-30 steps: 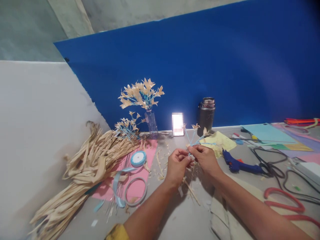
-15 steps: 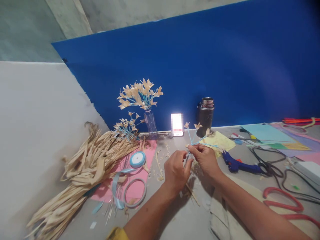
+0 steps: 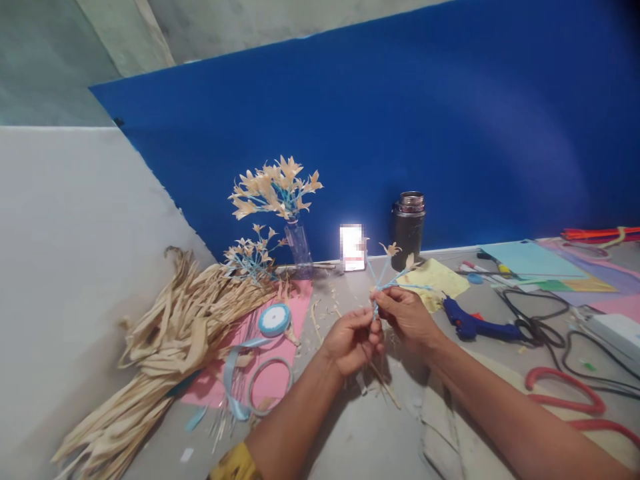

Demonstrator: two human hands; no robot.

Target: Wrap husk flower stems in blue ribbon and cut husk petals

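Observation:
Both hands meet over the middle of the grey table. My right hand (image 3: 407,315) pinches a small sprig of blue-wrapped stems (image 3: 387,277) tipped with pale husk flowers, held upright. My left hand (image 3: 353,341) is closed just below it, fingers pinching the lower end of the same stems. Loose husk slivers (image 3: 381,381) lie on the table under the hands.
A heap of dried husk strips (image 3: 165,340) lies at left. On pink paper (image 3: 280,333) sit a blue ribbon spool (image 3: 275,319) and a tape ring (image 3: 270,380). A vase of finished flowers (image 3: 280,193), a phone (image 3: 353,248) and a dark flask (image 3: 409,227) stand against the blue board. Blue glue gun (image 3: 475,325), cables and red scissors (image 3: 570,393) lie at right.
My left hand turned and slid down the stems, then came back up to pinch them. The sprig stayed in my right hand. The view shifted slightly to the right.

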